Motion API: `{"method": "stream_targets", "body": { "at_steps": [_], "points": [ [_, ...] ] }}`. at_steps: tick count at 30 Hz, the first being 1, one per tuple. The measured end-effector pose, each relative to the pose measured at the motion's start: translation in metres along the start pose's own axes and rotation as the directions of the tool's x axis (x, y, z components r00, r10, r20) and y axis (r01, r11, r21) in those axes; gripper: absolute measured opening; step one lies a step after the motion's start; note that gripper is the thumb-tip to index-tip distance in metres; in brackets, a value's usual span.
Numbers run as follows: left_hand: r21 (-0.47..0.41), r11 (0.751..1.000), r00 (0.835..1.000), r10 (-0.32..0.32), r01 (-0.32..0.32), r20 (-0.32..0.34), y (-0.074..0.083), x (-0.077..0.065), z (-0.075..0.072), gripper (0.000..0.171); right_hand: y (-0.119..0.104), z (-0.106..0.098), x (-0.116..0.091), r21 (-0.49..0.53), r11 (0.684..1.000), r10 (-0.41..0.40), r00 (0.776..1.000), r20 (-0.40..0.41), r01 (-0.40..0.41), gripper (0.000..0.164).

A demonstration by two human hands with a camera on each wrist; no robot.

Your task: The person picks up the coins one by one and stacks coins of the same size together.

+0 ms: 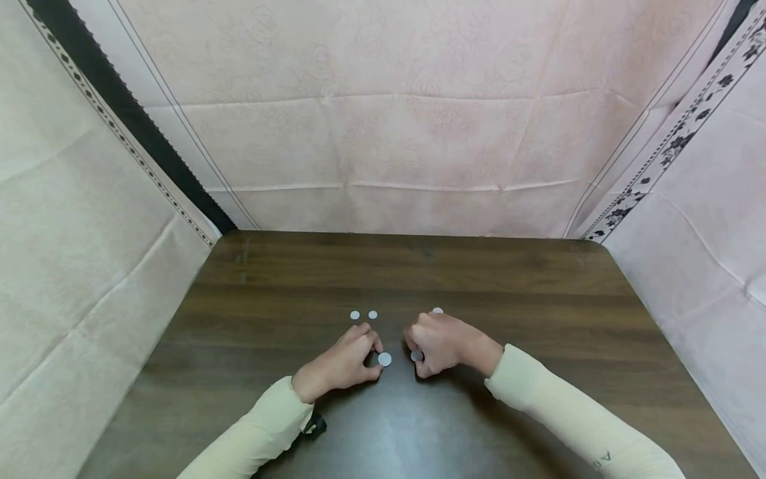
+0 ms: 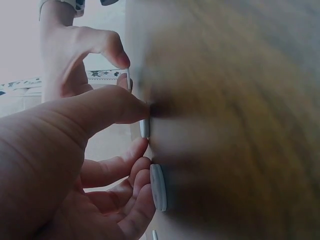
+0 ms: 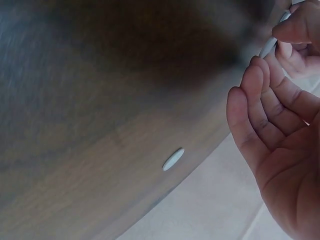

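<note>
My left hand (image 1: 342, 362) pinches a small white disc (image 1: 385, 359) between thumb and forefinger, low over the brown table. In the left wrist view that disc (image 2: 145, 128) is seen edge-on at the fingertips, with another white disc (image 2: 158, 187) beside the curled lower fingers. Opposite, my right hand (image 1: 445, 344) holds a second disc (image 1: 416, 356) between thumb and forefinger. In the right wrist view this disc (image 3: 268, 47) stands tilted between the fingertips. A narrow gap separates the two held discs.
Two white discs, one on the left (image 1: 355, 315) and one on the right (image 1: 373, 315), lie beyond my left hand. Another disc (image 1: 437, 310) is partly hidden behind my right hand. Pale cloth (image 1: 419, 146) hangs behind the wooden table (image 1: 509, 273) and along both sides.
</note>
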State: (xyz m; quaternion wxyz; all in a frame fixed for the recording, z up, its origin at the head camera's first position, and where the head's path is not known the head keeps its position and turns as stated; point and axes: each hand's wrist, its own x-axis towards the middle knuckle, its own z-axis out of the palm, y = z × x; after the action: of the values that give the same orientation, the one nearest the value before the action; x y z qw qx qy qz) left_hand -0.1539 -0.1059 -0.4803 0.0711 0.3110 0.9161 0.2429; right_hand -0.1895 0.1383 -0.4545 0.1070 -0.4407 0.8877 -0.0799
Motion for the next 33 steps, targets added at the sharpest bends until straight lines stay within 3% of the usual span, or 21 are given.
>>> {"method": "stream_targets", "body": {
  "at_steps": [13, 23, 33],
  "points": [
    [0.021, 1.0, 1.0, -0.017, 0.018, -0.016, 0.001, 0.0, 0.002, 0.027, -0.005, 0.005, -0.001, 0.009, 1.0, -0.02, 1.0, -0.01, 0.021, 0.024],
    [0.058, 0.998, 1.0, 0.02, -0.02, 0.004, 0.005, 0.004, 0.001, 0.031, -0.003, 0.003, -0.003, 0.075, 0.997, -0.031, 0.999, 0.008, 0.031, 0.008],
    [0.081, 0.994, 0.998, 0.066, -0.067, 0.018, 0.012, 0.017, 0.004, 0.029, 0.0, 0.003, -0.007, 0.114, 0.993, -0.024, 1.0, -0.007, 0.025, 0.009]
  ]
}}
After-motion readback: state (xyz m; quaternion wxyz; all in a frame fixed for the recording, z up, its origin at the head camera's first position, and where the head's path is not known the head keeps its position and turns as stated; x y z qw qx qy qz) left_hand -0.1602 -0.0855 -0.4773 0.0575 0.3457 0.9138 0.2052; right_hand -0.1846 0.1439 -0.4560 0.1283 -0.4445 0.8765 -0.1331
